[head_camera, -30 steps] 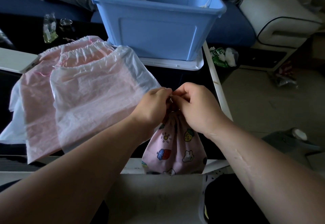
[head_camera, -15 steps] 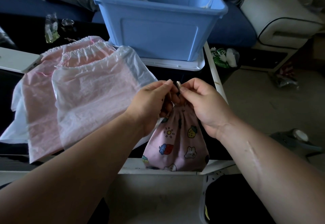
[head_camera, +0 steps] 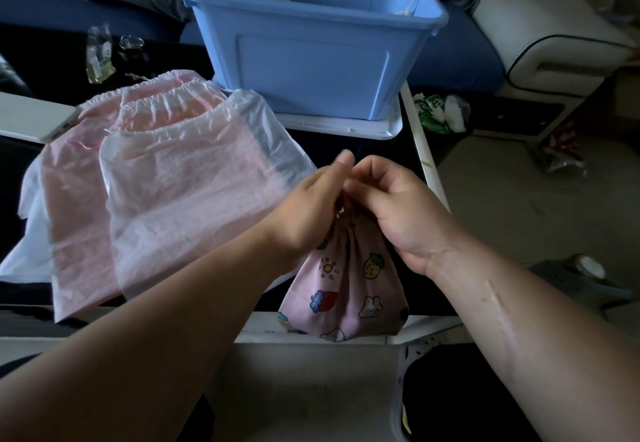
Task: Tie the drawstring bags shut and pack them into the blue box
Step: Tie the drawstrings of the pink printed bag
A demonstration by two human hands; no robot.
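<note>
A white tray (head_camera: 339, 127) on the dark table (head_camera: 377, 147); a green packet (head_camera: 431, 114) beside it.

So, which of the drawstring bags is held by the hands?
The small printed bag: the left hand and right hand pinch its gathered neck. The larger sheer pink bags lie flat.

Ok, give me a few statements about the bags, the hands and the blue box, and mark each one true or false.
1. The left hand and the right hand both pinch the gathered top of the printed bag. True.
2. The printed bag is inside the blue box. False: it is outside, nearer the person than the box.
3. The blue box stands on a white lid. True.
4. The pale pink bags lie right of the hands. False: they lie to the left.
</note>
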